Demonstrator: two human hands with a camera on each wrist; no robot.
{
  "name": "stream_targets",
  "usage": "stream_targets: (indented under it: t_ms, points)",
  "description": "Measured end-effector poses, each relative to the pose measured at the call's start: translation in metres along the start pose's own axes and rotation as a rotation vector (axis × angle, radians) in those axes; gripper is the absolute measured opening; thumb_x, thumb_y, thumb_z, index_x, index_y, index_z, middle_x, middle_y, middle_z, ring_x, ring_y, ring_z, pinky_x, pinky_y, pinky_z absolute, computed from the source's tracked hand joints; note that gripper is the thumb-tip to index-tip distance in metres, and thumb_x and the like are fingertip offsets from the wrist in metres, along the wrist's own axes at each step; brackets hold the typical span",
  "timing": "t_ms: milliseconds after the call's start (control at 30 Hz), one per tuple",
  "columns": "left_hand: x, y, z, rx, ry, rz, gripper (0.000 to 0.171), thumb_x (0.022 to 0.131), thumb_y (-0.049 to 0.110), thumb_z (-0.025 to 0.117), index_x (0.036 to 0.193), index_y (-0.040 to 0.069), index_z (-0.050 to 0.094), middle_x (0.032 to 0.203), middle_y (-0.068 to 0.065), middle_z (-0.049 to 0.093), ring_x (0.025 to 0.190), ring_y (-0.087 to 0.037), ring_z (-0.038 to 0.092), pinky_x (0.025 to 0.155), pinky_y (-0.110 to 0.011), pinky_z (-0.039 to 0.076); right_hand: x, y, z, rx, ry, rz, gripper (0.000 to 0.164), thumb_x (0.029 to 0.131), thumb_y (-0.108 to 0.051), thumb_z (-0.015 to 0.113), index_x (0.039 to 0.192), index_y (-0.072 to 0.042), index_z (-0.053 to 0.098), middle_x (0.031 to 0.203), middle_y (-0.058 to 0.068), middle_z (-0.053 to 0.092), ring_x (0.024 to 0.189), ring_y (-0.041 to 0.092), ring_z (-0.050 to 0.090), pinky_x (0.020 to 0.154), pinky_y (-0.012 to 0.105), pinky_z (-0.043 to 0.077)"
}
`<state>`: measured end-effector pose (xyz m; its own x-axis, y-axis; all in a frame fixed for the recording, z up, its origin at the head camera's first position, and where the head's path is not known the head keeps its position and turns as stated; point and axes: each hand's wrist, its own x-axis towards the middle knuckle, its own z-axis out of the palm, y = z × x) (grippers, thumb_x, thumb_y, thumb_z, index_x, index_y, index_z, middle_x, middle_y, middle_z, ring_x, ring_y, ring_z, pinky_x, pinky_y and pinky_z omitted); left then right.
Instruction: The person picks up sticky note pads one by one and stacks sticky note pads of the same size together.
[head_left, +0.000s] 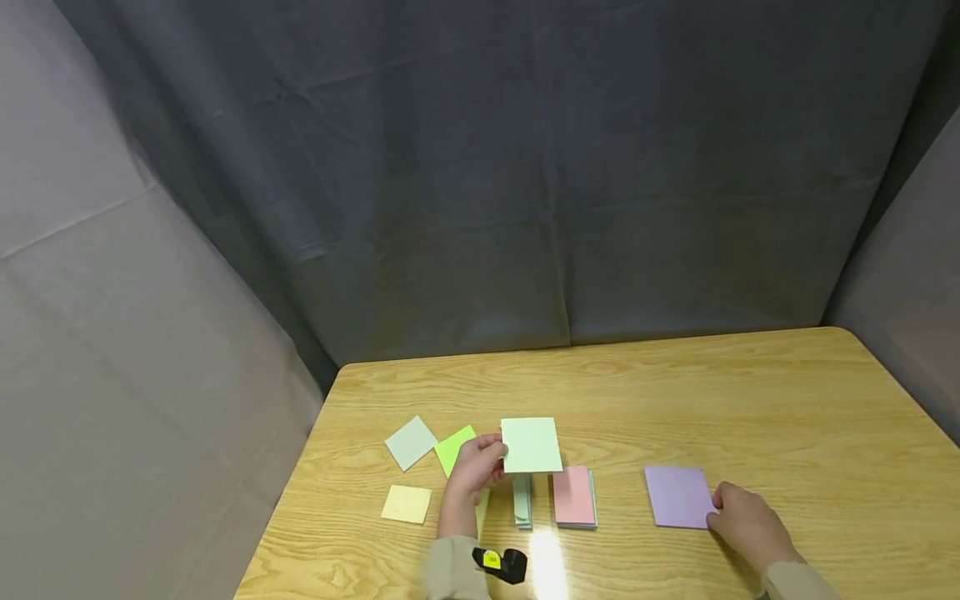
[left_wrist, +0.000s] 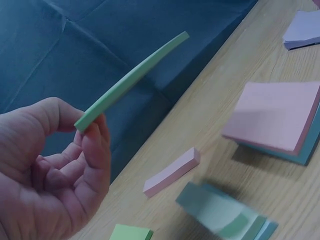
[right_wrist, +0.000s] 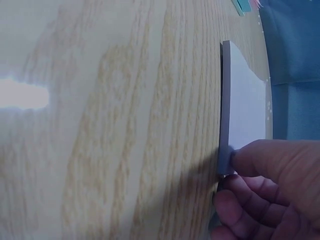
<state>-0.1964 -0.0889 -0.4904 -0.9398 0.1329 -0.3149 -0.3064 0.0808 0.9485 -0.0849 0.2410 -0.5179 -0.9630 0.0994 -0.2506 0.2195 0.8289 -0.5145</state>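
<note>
My left hand (head_left: pixel 477 467) pinches the left edge of a pale green sticky note pad (head_left: pixel 531 445), holding it above the table. In the left wrist view the pad is seen edge-on between thumb and fingers. Over on the right, my right hand (head_left: pixel 752 523) grips the near right corner of a purple sticky note pad (head_left: pixel 677 497). The right wrist view has the thumb on top of that pad and curled fingers at its edge; the pad looks low over the table. Beneath the lifted green pad are a pink pad (head_left: pixel 573 497) on a bluish one and a narrow green strip stack (head_left: pixel 521 502).
Left of my left hand lie a grey-white pad (head_left: pixel 411 443), a lime green pad (head_left: pixel 453 450) and a pale yellow pad (head_left: pixel 407 504). A narrow pink strip pad (left_wrist: pixel 172 172) shows in the left wrist view. Dark cloth (head_left: pixel 480 183) hangs behind the wooden table (head_left: pixel 825 417).
</note>
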Motion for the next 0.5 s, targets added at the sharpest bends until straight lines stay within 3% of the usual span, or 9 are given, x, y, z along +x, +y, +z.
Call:
stream_targets:
  t_ms: [300,500]
  points:
    - [0.002,-0.003,0.019,-0.074,-0.051,-0.002,0.027,0.077,0.003,0.052,0.102,-0.008,0.053,0.074,-0.003,0.050,0.056,-0.010,0.047,0.049,-0.017,0.041,0.003,0.001,0.002,0.007,0.015,0.020,0.016,0.072,-0.006,0.059,0.080,0.004,0.050,0.072,0.011,0.054,0.066,0.024,0.048,0.061,0.042,0.042]
    - [0.002,-0.006,0.029,-0.070,-0.062,-0.004,0.026,0.076,0.002,0.052,0.099,-0.008,0.055,0.072,-0.003,0.051,0.054,-0.009,0.046,0.047,-0.016,0.039,0.003,0.002,0.002,0.012,0.008,0.034,0.019,0.073,-0.006,0.059,0.083,0.007,0.050,0.077,0.017,0.055,0.069,0.026,0.050,0.064,0.044,0.042]
